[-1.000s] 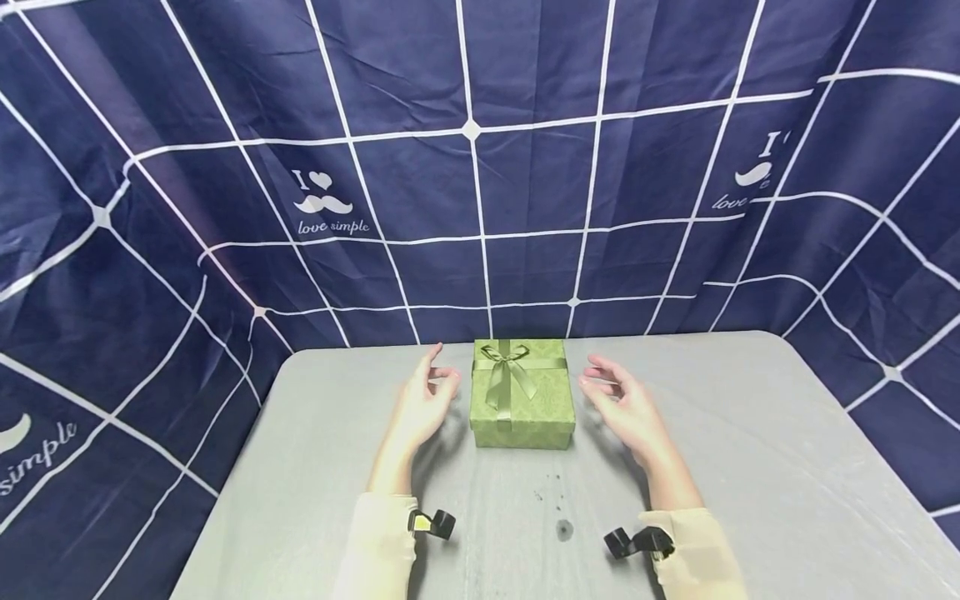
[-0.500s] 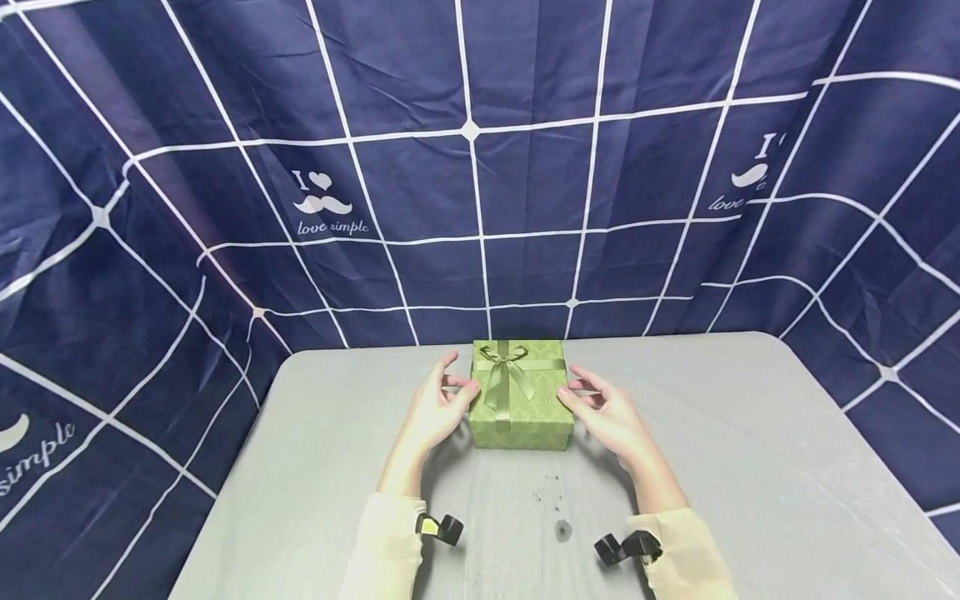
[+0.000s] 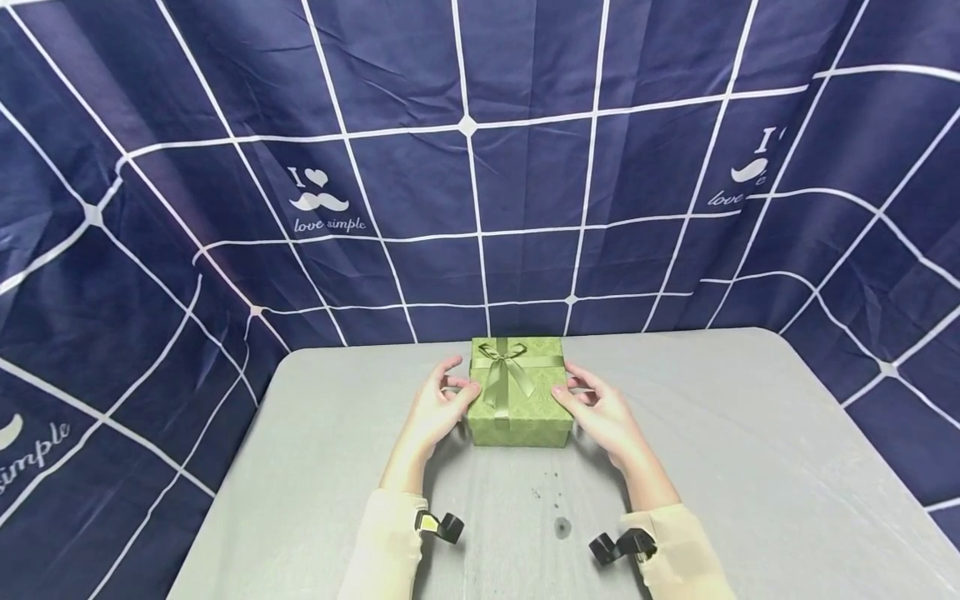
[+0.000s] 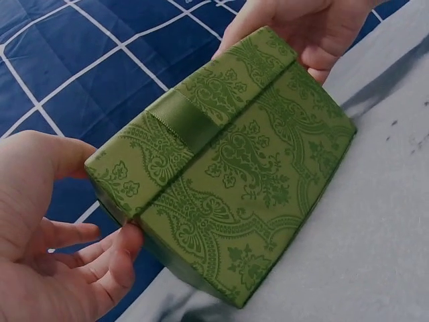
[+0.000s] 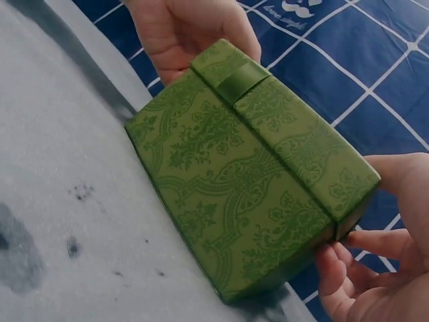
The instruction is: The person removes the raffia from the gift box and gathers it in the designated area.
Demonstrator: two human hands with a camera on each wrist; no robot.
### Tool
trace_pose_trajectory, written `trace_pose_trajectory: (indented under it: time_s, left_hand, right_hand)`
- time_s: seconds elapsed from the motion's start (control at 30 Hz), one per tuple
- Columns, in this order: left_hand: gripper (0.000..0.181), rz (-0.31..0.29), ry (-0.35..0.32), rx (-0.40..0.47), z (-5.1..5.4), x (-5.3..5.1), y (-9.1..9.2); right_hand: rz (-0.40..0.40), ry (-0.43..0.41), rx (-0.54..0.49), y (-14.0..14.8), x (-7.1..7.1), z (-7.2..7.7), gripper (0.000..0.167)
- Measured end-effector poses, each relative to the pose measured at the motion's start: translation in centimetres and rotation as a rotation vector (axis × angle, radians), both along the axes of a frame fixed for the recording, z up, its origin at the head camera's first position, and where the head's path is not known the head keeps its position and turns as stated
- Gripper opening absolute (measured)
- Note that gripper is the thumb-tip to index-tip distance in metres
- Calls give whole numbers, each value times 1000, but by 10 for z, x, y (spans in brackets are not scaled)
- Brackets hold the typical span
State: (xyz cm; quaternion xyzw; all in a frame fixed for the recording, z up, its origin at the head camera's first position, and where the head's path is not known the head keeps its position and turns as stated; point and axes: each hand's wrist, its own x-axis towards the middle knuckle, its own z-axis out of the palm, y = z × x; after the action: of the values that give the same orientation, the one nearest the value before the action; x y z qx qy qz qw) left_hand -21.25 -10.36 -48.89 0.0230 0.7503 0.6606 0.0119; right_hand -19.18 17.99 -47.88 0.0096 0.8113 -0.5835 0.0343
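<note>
A green patterned gift box (image 3: 520, 433) sits on the table near its back edge. Its lid (image 3: 536, 400) is on and carries a satin ribbon (image 3: 501, 408) tied in a bow. My left hand (image 3: 437, 410) grips the lid's left side, thumb at the top edge and fingertips at the lower rim, as the left wrist view shows. On the opposite side my right hand (image 3: 609, 421) grips the lid the same way; in the right wrist view its fingertips (image 5: 332, 258) touch just below the rim. The box's inside is hidden.
The grey table (image 3: 315, 467) has a dark round stain (image 3: 562, 527) and small specks in front of the box. A dark blue curtain (image 3: 420, 192) with white grid lines hangs behind and along both sides. Each sleeve bears a black wrist camera.
Both hands have moved inward from beside the box and now hold its lid at the left and right sides. The box stays in about the same place.
</note>
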Motion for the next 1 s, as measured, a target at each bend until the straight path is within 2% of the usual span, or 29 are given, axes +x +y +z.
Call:
trace_pose_trajectory:
  time_s: [0.27,0.6,1.0]
  left_hand:
    - [62,20,6,3,4,0,2]
    - [61,24,18,0,8,2,3]
    - [60,24,51,-45,8,3,4]
  right_hand:
    - [-15,1,-27,-2,-1,1,67]
    - [-30,-6,-54,-3,0,2,67]
    - [-37,5,-59,-3,0,1,66]
